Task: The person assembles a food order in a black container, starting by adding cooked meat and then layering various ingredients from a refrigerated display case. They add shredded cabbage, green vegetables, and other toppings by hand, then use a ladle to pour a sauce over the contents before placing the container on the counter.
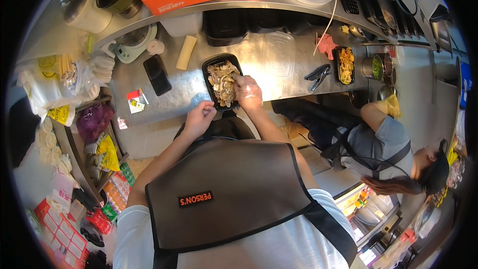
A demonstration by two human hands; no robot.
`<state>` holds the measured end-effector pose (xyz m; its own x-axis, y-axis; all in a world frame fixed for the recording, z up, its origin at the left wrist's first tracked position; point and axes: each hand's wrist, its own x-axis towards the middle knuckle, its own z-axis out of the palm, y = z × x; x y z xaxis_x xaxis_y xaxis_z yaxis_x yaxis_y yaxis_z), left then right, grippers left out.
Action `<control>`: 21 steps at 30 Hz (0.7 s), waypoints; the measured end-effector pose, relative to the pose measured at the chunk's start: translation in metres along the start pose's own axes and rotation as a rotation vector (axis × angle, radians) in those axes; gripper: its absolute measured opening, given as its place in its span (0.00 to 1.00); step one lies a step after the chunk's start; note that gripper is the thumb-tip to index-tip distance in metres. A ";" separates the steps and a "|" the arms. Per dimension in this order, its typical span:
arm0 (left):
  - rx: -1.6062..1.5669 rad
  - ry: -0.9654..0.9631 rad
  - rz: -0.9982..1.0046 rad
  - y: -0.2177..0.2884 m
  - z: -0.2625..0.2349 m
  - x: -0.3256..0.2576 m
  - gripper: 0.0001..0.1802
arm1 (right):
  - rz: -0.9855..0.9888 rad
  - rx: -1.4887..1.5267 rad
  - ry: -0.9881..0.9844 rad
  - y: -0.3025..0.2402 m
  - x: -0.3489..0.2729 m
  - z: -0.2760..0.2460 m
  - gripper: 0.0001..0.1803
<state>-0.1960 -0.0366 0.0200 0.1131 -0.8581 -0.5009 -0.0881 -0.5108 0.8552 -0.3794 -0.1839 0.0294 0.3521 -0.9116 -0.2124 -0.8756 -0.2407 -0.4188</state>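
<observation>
On the steel counter in front of me is a black plastic food tray (205, 72) filled with pale brown shredded or chopped meat (222, 82). My right hand (249, 91), in a clear plastic glove, reaches in over the tray's right side, its curled fingers on the meat. Bare and curled, my left hand (200, 116) is at the tray's near left corner, fingertips against the rim. The exact grip of the left fingers is partly hidden.
Left of the tray are a black phone (157, 74), a pale roll (186, 53) and a kitchen scale (132, 45). To the right lie a clear lid (279, 55), black-handled tongs (317, 75) and a second filled tray (345, 65). A co-worker (383, 144) wearing a yellow glove stands at right.
</observation>
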 end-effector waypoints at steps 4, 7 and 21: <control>-0.105 0.028 -0.040 0.012 0.025 0.021 0.20 | -0.104 -0.119 -0.038 0.007 0.003 -0.010 0.16; 0.234 0.092 0.077 0.027 0.033 0.022 0.24 | -0.231 -0.233 -0.046 0.009 0.001 -0.008 0.14; 0.046 0.371 0.276 0.000 0.052 0.033 0.30 | -0.515 -0.059 -0.051 0.027 0.019 0.006 0.09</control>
<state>-0.2437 -0.0673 -0.0037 0.4247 -0.8898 -0.1667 -0.2079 -0.2751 0.9387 -0.3949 -0.2058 0.0091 0.7566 -0.6529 -0.0358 -0.6014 -0.6733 -0.4301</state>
